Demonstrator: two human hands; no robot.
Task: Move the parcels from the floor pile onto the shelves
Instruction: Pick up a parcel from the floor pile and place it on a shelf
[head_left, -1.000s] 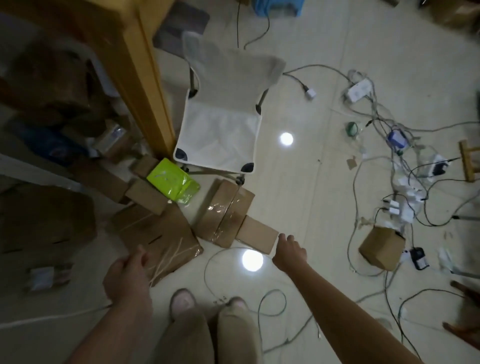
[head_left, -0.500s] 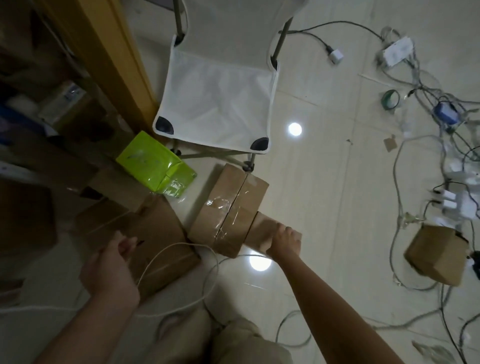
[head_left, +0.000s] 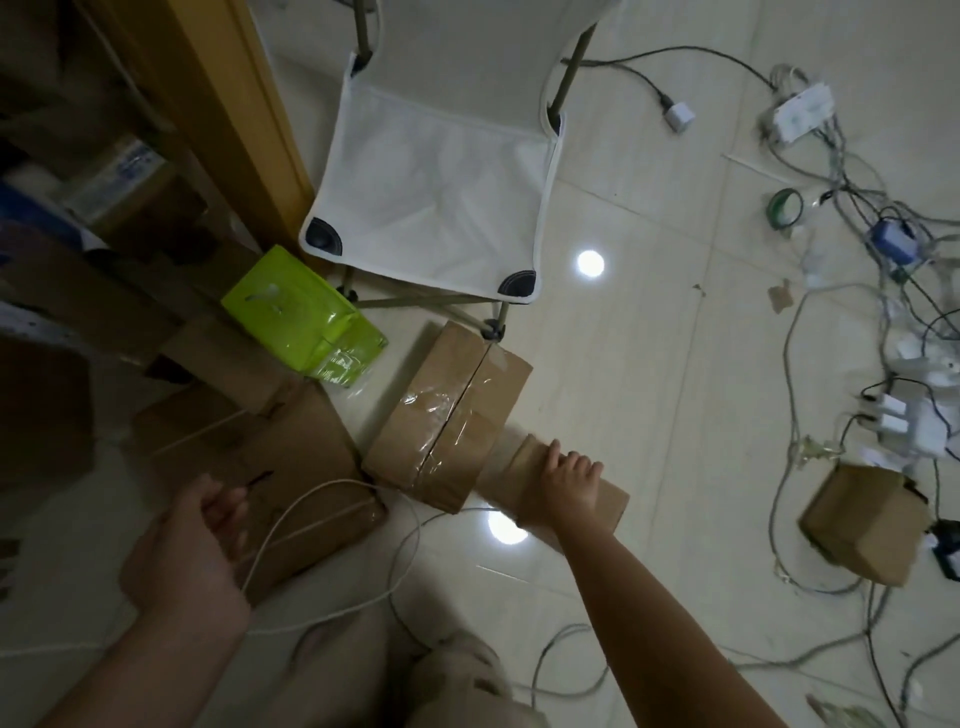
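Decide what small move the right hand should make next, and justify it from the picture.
Probably lift the small brown parcel straight up off the floor. The right hand lies over its top with fingers curled round the far edge. The parcel sits close beside the taped parcel, so it likely needs raising clear before going to the shelves.

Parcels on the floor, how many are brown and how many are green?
Brown parcels: 4 (taped box, small box under the right hand, flat box, lone box on the right)
Green parcel: 1
Total: 5, leaving out dim boxes on the left, too dark to count.
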